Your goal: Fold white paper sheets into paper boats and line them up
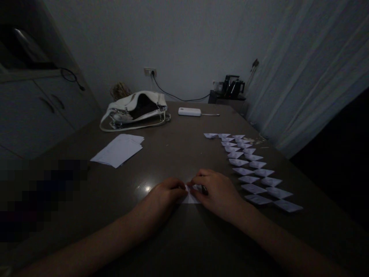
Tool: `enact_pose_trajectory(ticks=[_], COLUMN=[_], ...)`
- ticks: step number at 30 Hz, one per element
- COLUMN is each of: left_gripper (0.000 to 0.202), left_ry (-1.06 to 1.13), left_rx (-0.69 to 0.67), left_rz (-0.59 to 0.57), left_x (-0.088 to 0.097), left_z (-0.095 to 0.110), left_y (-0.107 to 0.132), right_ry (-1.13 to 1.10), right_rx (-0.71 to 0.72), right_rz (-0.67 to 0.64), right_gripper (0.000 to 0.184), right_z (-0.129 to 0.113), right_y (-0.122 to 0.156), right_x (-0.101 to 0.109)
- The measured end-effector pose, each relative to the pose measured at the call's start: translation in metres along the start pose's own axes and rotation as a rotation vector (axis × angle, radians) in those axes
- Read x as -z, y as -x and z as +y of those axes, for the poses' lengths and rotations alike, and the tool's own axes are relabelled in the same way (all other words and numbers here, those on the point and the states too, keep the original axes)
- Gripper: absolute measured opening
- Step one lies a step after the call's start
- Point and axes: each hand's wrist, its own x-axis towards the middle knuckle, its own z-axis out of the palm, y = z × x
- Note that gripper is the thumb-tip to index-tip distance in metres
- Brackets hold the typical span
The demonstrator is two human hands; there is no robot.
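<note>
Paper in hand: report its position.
In the head view, the paper is below centre, between left hand and right hand, left of the folded pieces.

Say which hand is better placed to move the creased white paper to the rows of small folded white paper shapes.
Likely the right hand: though both hold the creased paper, it sits nearer the folded shapes than the left hand.

The scene is dim and grainy, the wall point(184, 42) murky grey, the far right nearly black; paper sheets point(118, 150) stand out pale, a small glare spot point(148, 189) shines on the tabletop point(173, 146), and coarse pixel blocks point(43, 196) cover the lower left
</note>
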Motion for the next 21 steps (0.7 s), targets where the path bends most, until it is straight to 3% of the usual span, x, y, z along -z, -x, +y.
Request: enact_pose_trajectory(ticks=[21], left_gripper=[0.022], left_ry=[0.071], left_rx=[0.043], left_rz=[-0.004], left_x=[-0.0024], left_z=[-0.0044], left_y=[-0.0025], right_ry=[0.062], right_rx=[-0.063], right_rz=[0.050], right_gripper=[0.013], right_z=[-0.0065], right_y=[0.0006], right_x=[-0.0070])
